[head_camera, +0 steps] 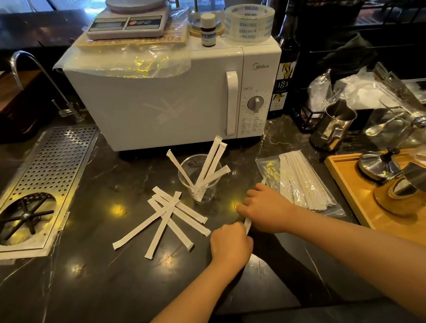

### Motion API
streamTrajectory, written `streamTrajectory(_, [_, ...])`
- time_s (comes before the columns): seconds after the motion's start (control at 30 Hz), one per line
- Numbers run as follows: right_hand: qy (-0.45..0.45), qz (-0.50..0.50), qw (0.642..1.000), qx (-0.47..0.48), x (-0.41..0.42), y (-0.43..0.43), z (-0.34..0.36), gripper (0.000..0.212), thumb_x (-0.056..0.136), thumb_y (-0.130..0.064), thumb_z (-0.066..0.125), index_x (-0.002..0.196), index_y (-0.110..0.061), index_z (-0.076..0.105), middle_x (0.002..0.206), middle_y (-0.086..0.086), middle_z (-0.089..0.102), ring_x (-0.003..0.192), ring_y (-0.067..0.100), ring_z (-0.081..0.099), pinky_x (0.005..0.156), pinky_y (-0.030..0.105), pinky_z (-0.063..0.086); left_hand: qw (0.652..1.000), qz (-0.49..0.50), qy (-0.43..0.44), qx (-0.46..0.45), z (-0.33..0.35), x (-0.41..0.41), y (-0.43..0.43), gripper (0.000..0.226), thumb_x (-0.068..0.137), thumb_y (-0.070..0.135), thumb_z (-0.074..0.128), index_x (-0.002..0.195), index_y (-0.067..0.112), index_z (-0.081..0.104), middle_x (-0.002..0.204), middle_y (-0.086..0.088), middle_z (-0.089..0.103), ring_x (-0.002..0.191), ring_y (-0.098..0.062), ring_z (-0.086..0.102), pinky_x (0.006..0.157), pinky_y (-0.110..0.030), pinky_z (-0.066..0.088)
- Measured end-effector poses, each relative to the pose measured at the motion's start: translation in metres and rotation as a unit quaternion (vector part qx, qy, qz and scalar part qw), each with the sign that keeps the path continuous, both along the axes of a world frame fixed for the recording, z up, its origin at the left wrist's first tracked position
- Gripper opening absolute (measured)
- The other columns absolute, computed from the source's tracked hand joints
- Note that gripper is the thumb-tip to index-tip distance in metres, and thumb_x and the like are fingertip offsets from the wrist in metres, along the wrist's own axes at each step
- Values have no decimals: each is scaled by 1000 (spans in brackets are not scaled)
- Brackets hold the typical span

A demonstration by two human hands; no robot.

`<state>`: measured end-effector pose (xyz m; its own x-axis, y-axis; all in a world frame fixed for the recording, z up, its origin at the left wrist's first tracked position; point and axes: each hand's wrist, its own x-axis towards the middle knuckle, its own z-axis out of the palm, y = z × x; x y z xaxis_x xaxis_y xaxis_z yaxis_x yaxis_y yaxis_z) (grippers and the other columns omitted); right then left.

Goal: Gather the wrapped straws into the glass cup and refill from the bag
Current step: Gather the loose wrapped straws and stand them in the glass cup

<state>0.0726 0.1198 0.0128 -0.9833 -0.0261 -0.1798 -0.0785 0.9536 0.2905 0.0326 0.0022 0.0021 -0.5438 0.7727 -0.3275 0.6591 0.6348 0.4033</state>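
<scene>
Landmark: glass cup (200, 180), standing upright on the dark marbled counter (93, 282) in front of the white microwave (174, 97). Nearest the person, both bare forearms reach in over the counter edge. Left hand (230, 243), nearer than the cup and slightly right of it, is curled closed, knuckles up; a wrapped straw (247, 225) shows between it and the right hand, and the left appears to pinch its near end, though the contact is partly hidden. Right hand (264, 206), right of the cup and a little nearer, lies fingers-down over the same straw; whether it grips or only presses the straw cannot be told. Left of the cup and nearer than it: loose pile of wrapped straws (169, 219) flat on the counter, fanned and crossing one another, about seven. Right of the cup, just beyond the right hand: clear plastic bag (300, 184) lying flat, holding a packed bundle of wrapped straws. Inside the cup: four wrapped straws (211, 165) leaning on the rim, one to the left, three to the right. Far left of the cup: perforated metal drain tray (49, 174). Far right: wooden tray (361, 199) with steel vessels. Behind the cup, on top of the microwave: scale (128, 21) and tape roll (250, 23).
</scene>
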Motion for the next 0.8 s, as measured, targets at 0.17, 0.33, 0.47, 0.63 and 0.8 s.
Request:
streamTrajectory(0.17, [118,75,990,34,-3,-19,25,13,50,-24,75,55,-23,63,43,-7,54,46,12,50,61,24,41,984,72,-142,79,9,-13,-7,23,88,17,46,97,-1,58,101,-25,65,98,-40,58,76,-40,46])
streamTrajectory(0.33, [188,136,972,39,-12,-39,44,16,63,-25,72,52,-21,61,49,-7,55,55,12,52,70,25,42,943,116,-273,152,28,-28,-19,28,78,-6,50,57,12,51,61,-5,55,61,-17,52,57,-27,42])
streamTrajectory(0.47, [237,155,959,3,-25,-53,52,11,67,-23,73,59,-19,66,58,-5,63,61,14,58,75,27,49,916,138,-297,232,37,-37,-36,35,86,-2,43,60,21,47,61,1,50,61,-10,48,56,-20,40])
streamTrajectory(0.63, [259,169,951,-29,-49,-71,52,11,64,-18,77,62,-15,66,61,-1,67,65,17,62,82,29,54,895,182,-270,306,31,-51,-53,36,90,2,43,65,28,42,68,5,48,77,-12,50,60,-20,38])
streamTrajectory(0.8, [274,146,945,-100,-71,-89,46,19,64,-11,79,78,-8,67,78,7,71,80,22,66,80,31,53,870,285,-233,328,23,-73,-66,41,90,-1,41,59,25,45,62,3,47,71,-19,48,59,-21,40])
